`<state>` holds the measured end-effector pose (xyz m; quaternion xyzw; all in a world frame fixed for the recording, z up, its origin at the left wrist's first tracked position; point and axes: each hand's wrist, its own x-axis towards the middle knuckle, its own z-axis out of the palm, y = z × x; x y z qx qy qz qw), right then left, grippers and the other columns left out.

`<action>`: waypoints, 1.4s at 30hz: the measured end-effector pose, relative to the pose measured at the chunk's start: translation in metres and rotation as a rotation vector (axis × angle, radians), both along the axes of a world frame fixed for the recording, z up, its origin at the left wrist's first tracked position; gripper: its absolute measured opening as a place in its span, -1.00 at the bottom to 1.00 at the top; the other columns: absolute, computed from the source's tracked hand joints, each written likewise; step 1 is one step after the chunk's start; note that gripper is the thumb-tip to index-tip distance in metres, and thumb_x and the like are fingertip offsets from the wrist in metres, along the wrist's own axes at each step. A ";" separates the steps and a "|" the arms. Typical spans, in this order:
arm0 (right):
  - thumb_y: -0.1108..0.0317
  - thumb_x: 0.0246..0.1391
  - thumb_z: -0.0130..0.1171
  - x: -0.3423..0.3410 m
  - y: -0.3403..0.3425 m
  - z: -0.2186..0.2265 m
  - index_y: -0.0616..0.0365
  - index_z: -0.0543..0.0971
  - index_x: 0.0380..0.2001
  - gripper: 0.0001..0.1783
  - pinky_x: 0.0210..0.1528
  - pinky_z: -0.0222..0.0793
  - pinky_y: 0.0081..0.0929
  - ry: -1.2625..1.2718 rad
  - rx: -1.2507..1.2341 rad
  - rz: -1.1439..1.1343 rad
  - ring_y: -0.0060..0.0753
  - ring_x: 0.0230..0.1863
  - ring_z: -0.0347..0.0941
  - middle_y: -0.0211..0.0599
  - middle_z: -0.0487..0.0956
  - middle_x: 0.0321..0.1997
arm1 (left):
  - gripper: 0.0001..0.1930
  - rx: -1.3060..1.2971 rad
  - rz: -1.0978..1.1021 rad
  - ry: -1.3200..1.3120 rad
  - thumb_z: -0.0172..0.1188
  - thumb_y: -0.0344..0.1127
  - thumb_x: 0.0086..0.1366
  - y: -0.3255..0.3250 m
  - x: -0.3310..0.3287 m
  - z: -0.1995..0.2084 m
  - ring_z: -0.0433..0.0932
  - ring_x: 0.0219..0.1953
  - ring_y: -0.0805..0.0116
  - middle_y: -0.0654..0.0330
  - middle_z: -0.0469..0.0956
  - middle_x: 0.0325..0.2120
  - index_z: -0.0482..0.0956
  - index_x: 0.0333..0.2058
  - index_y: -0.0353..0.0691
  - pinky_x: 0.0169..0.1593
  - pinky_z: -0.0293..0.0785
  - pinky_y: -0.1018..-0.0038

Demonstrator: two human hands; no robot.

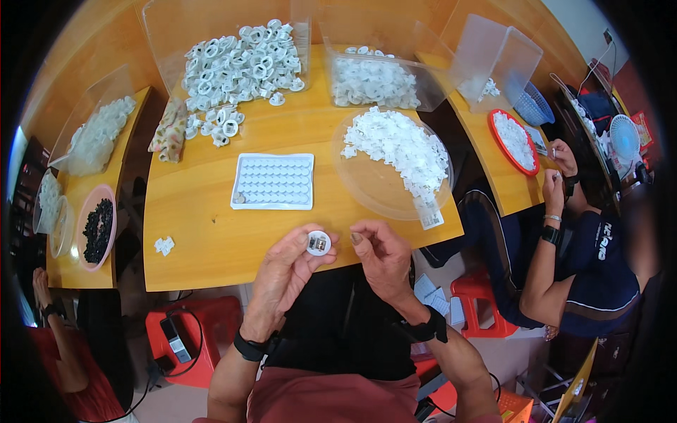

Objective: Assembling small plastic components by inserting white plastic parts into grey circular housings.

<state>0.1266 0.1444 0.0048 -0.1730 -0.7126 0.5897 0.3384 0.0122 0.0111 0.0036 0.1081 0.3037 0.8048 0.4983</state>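
Two bare hands work above the near edge of the tabletop [204, 261]. Fingers of the left hand [282, 271] grip a white disc [319, 243] by its rim, its face with dark and metallic parts turned upward. Just to its right, apart from the disc, the right hand [386, 257] has its fingers curled in toward the thumb; whether something small sits between them, I cannot tell.

Beyond the disc lies a white tray [275, 180] with rows of round pockets, one small round piece [240, 198] at its near left corner. Right of the tray, a clear dish [367, 194] bears a heap of white pieces [398, 144]; a small white cluster [163, 245] lies near the left edge. Farther back, white rings [240, 63] pile high beside a patterned bag [169, 130].

On the left side, a pink basin [106, 189] holds black pieces [97, 230]. Over on the right, a co-worker [546, 275] sits with both hands raised near a red dish [533, 170] of white bits [513, 139].
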 end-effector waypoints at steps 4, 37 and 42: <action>0.43 0.09 0.20 0.001 0.004 0.002 0.27 0.52 -0.30 -0.85 -0.43 0.30 -0.71 -0.087 0.053 0.036 -0.72 -0.47 0.35 -0.45 0.49 -0.49 | -0.66 -0.023 0.007 0.001 -0.09 -0.29 0.39 0.003 0.001 0.000 0.54 -0.13 0.23 -0.09 0.50 -0.14 0.38 -0.05 -0.49 0.01 0.51 0.38; 0.44 0.06 0.21 0.000 0.005 0.002 0.24 0.53 -0.38 -0.90 -0.54 0.26 -0.65 -0.041 0.176 0.074 -0.66 -0.58 0.37 -0.38 0.50 -0.54 | -0.70 -0.123 0.024 0.178 -0.15 -0.50 0.35 0.007 0.014 0.001 0.57 -0.18 0.26 0.01 0.52 -0.20 0.39 -0.01 -0.49 -0.02 0.53 0.40; 0.44 0.04 0.22 0.000 0.003 0.011 0.22 0.53 -0.39 -0.91 -0.56 0.25 -0.65 -0.076 0.221 0.074 -0.68 -0.62 0.34 -0.41 0.48 -0.56 | -0.70 -0.136 -0.005 0.204 -0.15 -0.50 0.35 0.005 0.015 0.006 0.57 -0.24 0.30 0.03 0.53 -0.22 0.37 0.02 -0.46 -0.09 0.55 0.42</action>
